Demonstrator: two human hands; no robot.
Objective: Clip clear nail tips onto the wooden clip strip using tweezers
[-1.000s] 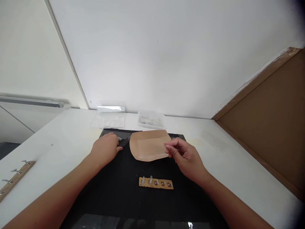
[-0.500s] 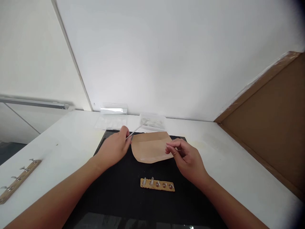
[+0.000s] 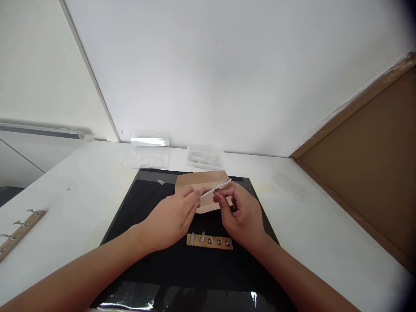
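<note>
My left hand [image 3: 173, 214] is closed on a thin pale stick, perhaps a nail file [image 3: 215, 188], which slants up to the right. My right hand [image 3: 243, 212] pinches with thumb and forefinger right beside the stick; whatever small thing it holds is hidden. Beneath both hands lies a brown sheet of paper [image 3: 191, 178] on a black mat [image 3: 146, 271]. Closer to me, a small wood-coloured bar [image 3: 209, 242] carries a row of round metal studs, with clear nail tips standing on some of them.
A loose clear nail tip [image 3: 160, 182] lies on the mat's far left. Behind it stand an open clear case [image 3: 146, 158] and a translucent box [image 3: 205, 157] of small pieces. Another bar with metal stands [image 3: 22, 232] sits at left. A brown board [image 3: 364, 160] leans at right.
My left hand has moved right, bringing the stick against my right fingertips. The loose nail tip on the mat now shows. My view has shifted slightly.
</note>
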